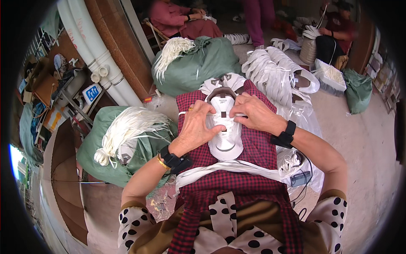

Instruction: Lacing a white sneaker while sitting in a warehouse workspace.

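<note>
A white shoe upper (227, 139) with a brown collar lies on the red-and-black checked apron (190, 148) over my lap, its toe end toward me. My left hand (195, 125) grips its left side, thumb laid over the front of the upper. On the other side, my right hand (256, 112) pinches the upper's edge near the tongue; whether a lace end is between those fingers I cannot make out. A bundle of white laces (228, 166) stretches across my lap just below the toe. Another white upper (211, 84) rests beyond the collar.
Green sacks (198, 67) topped with white laces (131, 127) stand ahead and to my left. Stacked white uppers (270, 72) lie ahead right. A brown umbrella (63, 182) sits at the far left. By my right side is a black device (300, 179) with a cable. Other people work beyond.
</note>
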A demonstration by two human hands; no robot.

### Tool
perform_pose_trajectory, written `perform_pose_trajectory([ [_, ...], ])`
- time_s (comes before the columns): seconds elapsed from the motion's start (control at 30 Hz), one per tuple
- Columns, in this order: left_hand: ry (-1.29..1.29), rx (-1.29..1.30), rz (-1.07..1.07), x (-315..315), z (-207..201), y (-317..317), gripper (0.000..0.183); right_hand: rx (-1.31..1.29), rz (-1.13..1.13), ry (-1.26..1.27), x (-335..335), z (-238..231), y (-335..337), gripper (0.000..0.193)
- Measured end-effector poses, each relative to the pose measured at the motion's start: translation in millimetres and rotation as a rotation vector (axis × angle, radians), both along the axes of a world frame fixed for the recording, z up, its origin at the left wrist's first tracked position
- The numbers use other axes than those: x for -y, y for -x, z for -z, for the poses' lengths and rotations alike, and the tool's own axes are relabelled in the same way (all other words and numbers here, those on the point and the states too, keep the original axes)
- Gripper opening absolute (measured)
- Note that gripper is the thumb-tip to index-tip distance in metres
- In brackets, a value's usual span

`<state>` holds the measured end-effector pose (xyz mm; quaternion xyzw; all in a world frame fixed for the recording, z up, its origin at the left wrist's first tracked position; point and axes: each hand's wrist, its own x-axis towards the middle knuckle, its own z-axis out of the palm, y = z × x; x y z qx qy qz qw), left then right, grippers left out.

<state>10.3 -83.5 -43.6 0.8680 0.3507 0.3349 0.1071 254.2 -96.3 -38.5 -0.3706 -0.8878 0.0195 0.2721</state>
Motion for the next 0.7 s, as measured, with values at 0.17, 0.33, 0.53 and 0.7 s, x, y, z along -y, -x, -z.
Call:
perform_pose_trajectory([
  [0.17, 0.004, -0.088, -0.106, 3.0, 3.3, -9.5, 0.057, 0.018, -0.018, -0.017, 0.5, 1.2, 6.3, 0.012],
  [0.33, 0.012, -0.093, -0.114, -1.2, 7.3, -8.2, 0.063, 0.165, 0.077, -0.302, 13.6, 7.4, 13.3, 0.004],
  [0.53, 0.011, -0.079, -0.132, -2.5, 8.2, -8.6, 0.063, 0.225, 0.180, -0.206, 18.2, 7.2, 15.6, 0.006],
  [0.7, 0.047, -0.128, -0.124, -4.1, 4.7, -6.9, 0.063, -0.029, 0.027, 0.285, 20.3, -2.1, 14.5, 0.011],
])
